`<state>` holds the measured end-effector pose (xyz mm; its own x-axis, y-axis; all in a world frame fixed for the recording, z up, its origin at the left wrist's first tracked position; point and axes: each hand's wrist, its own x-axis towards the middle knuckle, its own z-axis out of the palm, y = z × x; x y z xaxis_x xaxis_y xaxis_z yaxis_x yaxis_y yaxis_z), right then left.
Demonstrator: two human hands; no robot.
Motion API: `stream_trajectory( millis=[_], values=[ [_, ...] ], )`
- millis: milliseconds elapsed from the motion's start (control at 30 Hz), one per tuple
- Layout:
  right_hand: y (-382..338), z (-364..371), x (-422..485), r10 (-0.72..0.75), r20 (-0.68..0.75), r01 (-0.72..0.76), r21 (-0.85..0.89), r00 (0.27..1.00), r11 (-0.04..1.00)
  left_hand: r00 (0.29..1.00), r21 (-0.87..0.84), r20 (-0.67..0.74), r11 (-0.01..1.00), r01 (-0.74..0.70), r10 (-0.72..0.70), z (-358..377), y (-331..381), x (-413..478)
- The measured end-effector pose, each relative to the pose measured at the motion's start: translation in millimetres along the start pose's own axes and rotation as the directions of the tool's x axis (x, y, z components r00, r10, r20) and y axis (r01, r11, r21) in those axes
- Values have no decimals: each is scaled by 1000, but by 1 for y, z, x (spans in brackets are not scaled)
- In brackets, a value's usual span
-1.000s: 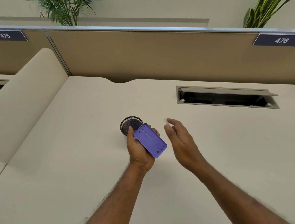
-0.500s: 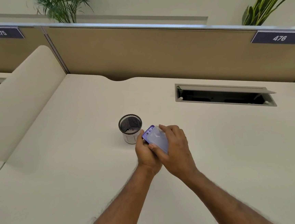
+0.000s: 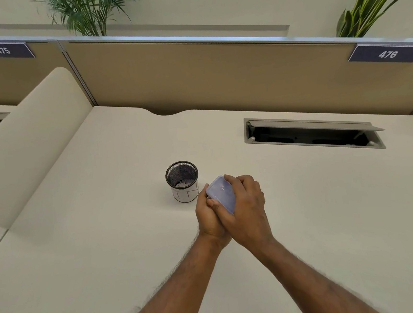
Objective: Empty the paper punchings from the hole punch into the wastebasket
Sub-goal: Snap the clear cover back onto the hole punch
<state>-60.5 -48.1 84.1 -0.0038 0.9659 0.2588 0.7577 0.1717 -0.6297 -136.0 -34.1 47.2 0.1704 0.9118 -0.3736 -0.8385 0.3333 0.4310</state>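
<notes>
A small purple hole punch (image 3: pixel 221 194) is held just right of a little black mesh wastebasket (image 3: pixel 182 181) that stands on the cream desk (image 3: pixel 108 240). My left hand (image 3: pixel 207 218) grips the punch from below and behind. My right hand (image 3: pixel 245 208) lies over its pale, translucent bottom cover, fingers curled on its far edge. Most of the punch is hidden between the two hands. A few paper bits show at the bottom of the wastebasket.
An open cable tray slot (image 3: pixel 311 134) is set in the desk at the back right. A tan partition (image 3: pixel 218 75) with number plates 475 and 476 runs along the back, plants behind it. A raised cream divider (image 3: pixel 31 136) bounds the left side.
My right hand, open and apart a second ago, has come onto the punch and covers its underside. Both hands with the punch have shifted slightly right of the wastebasket.
</notes>
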Motion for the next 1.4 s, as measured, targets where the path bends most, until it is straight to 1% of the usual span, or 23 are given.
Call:
stream_trajectory(
  millis=[300, 533, 633, 767, 967, 1067, 1200, 1233, 1300, 1333, 1400],
  values=[
    [2, 3, -2, -13, -7, 13, -31, 1000, 999, 1000, -30, 15, 1000, -1, 2, -1, -1, 0],
    [9, 2, -7, -29, 33, 30, -58, 999, 998, 999, -52, 46, 999, 13, -10, -2, -1, -3],
    [11, 0, -10, -39, 75, 39, 0, 996, 999, 997, -17, 77, 1000, -5, 6, 3, 5, -4],
    [11, -1, -10, -42, 81, 34, 104, 996, 994, 998, -19, 54, 999, -25, 26, 7, 9, -2],
    [14, 0, -10, -77, 87, 63, 148, 993, 987, 998, -39, 57, 999, -25, 27, 10, 10, -2],
    [19, 1, -14, -134, 136, 117, 127, 982, 985, 999, -72, 27, 997, -32, 34, 11, 11, -1],
    [28, -2, -20, -227, 200, 196, 166, 953, 966, 998, -110, -39, 992, -55, 51, 10, 15, 3],
    [31, -3, -21, -251, 185, 225, 154, 950, 962, 997, -119, -50, 991, -60, 54, 9, 15, 3],
    [37, -6, -21, -319, 99, 314, 64, 943, 947, 995, -135, -75, 988, -71, 61, 11, 15, 4],
    [40, -7, -21, -369, 39, 369, 2, 929, 929, 993, -147, -94, 986, -78, 64, 12, 14, 4],
    [45, -8, -20, -475, -91, 465, -112, 875, 878, 989, -165, -133, 982, -89, 67, 13, 13, 4]
  ],
)
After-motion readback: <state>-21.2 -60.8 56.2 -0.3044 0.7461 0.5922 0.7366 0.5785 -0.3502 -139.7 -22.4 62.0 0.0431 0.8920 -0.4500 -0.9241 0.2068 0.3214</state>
